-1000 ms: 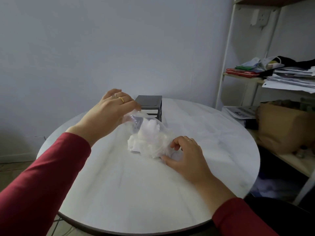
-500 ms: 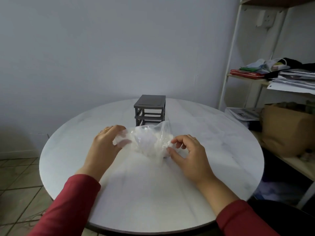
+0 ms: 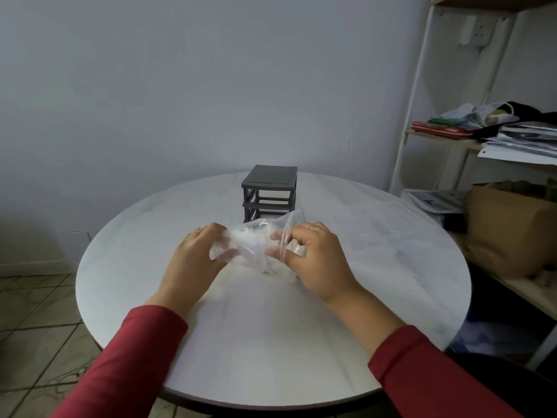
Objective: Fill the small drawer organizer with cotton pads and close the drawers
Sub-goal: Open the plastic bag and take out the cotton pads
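Both forearms reach forward over the desk (image 3: 271, 342). The left hand (image 3: 197, 260) and right hand (image 3: 319, 260) pinch the clear bag of cotton pads (image 3: 253, 245) between curled fingers, just near of the grey drawer organizer (image 3: 269, 193).

Left hand (image 3: 193, 260) and right hand (image 3: 316, 260) grip clear plastic bag of white cotton pads (image 3: 256, 247) on round white marble table (image 3: 271, 342); dark grey drawer frame (image 3: 269, 193) stands just behind.

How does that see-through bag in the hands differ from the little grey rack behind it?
The plastic bag is clear and crumpled; the drawer organizer is dark grey and boxy. The left hand and right hand grip the bag, which holds white cotton pads; the organizer stands untouched, apparently empty.
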